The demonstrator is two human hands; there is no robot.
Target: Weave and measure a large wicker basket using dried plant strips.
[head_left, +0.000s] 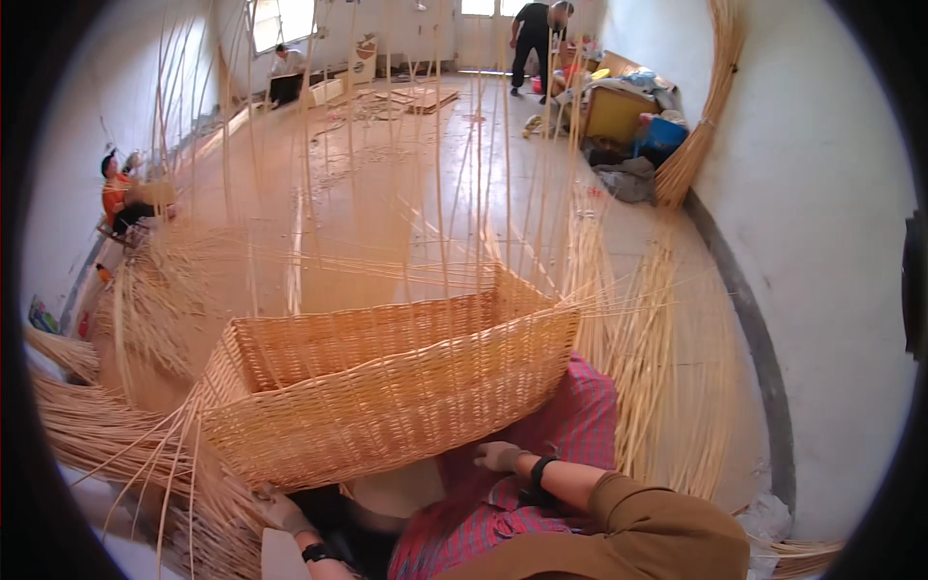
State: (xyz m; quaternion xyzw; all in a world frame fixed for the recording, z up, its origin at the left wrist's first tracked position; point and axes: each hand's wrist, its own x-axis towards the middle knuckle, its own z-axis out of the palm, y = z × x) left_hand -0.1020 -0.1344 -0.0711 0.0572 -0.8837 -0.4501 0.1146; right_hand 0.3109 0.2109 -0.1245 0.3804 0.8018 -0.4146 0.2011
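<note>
A long rectangular wicker basket (387,416) lies tilted across my lap, its hollow facing up and away. Long uprights rise from its far side, and loose rod ends stick out at both end corners. My left hand (280,512), gloved, is at the basket's lower left corner, beside a thick bundle of rods (106,425); its fingertips are hidden. Just under the lower edge, right of the middle, my gloved right hand (501,456) has its fingers bent together over the red plaid cloth (585,401). Whatever they pinch is too small to make out.
Pale rods (652,367) lie on the floor to the right. Shavings (150,300) spread at left, near a seated person in orange (118,198). A standing person in black (535,48) and another person (287,66) are farther back. A tall rod bundle (710,116) leans against the right wall.
</note>
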